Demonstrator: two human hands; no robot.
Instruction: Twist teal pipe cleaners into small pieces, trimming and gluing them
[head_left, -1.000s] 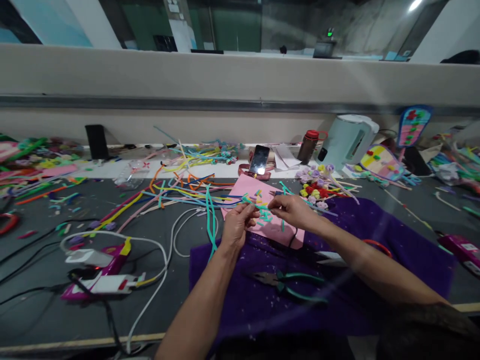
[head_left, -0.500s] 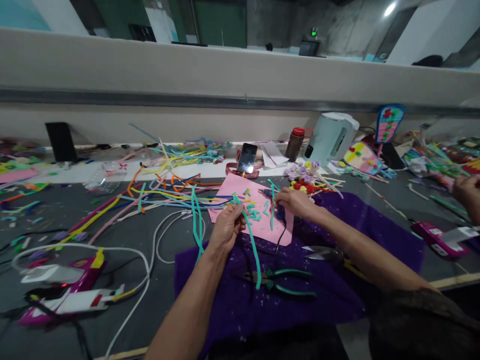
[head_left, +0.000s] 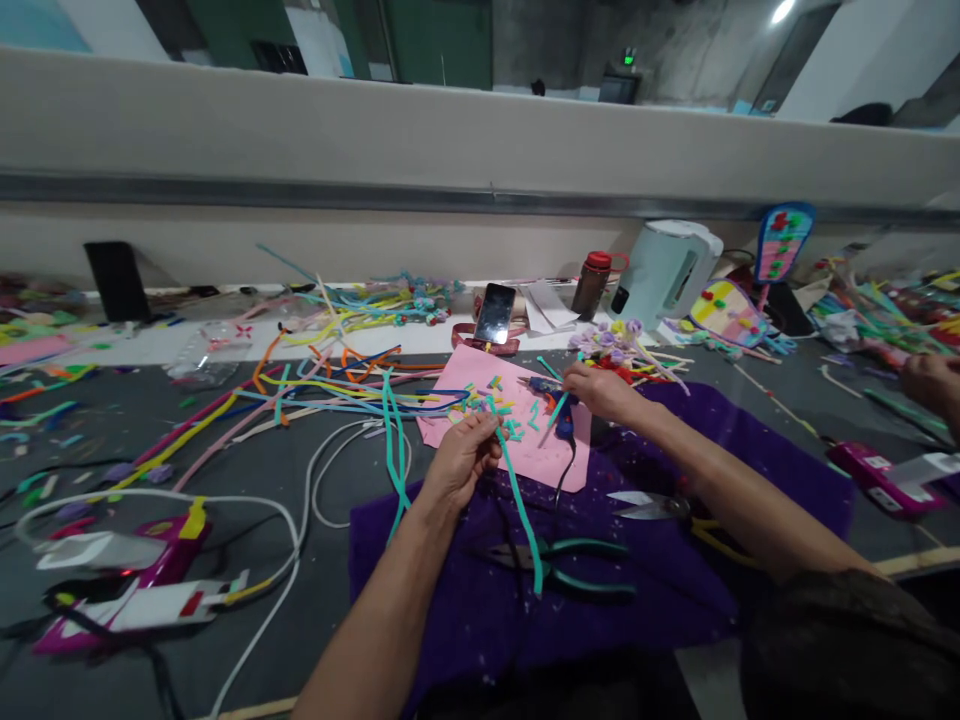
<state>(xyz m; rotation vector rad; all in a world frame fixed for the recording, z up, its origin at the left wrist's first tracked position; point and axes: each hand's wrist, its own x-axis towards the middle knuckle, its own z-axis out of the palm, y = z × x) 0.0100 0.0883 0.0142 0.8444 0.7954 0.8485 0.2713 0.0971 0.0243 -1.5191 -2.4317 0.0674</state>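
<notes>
My left hand [head_left: 461, 458] pinches the top of a long teal strip [head_left: 521, 510] that hangs down over a purple cloth [head_left: 645, 610]. My right hand [head_left: 604, 392] reaches to the back of a small blue glue gun [head_left: 546, 388] and its fingers close on it; the gun's black cord runs down toward me. The gun lies on a pink sheet [head_left: 469, 375] strewn with several short coloured strip pieces [head_left: 495, 405]. Both hands are over the near edge of that sheet.
Green-handled pliers [head_left: 581, 575] and scissors [head_left: 645, 505] lie on the cloth. Long coloured strips [head_left: 330, 375] spread to the left. A phone [head_left: 495, 313], red-lidded bottle [head_left: 589, 285] and white kettle [head_left: 667, 270] stand behind. A pink tool [head_left: 150, 565] with white cables lies left. Another person's hand [head_left: 930, 385] is at right.
My hands have parted. The right hand moved off the strip to the blue glue gun. The left hand kept the teal strip, which now hangs down over the cloth. The view shifted right.
</notes>
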